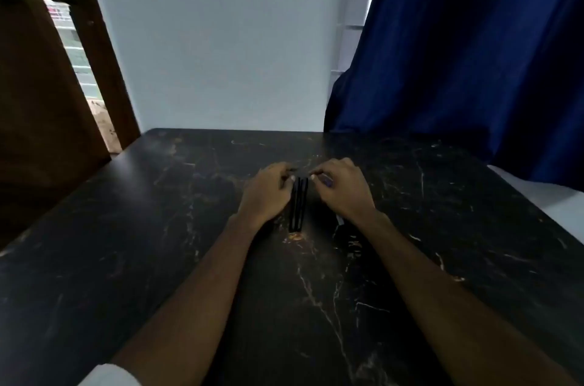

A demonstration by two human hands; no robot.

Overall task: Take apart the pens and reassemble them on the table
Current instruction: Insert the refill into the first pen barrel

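Note:
A few dark pens (299, 204) lie side by side on the black marble table (158, 227), pointing away from me. My left hand (267, 193) rests just left of them, its fingertips pinching a thin dark pen part near the far ends. My right hand (339, 191) sits just right of the pens, fingers curled, with a small bluish-purple pen piece (327, 181) showing under its fingers. What each hand grips is small and dim. A pale thin piece (340, 220) peeks out beside my right wrist.
The table's far edge meets a pale wall (221, 54). A dark blue curtain (474, 54) hangs at the back right, touching the table corner. A brown wooden door (47, 117) stands at the left. A white surface (562, 205) lies beyond the table's right edge.

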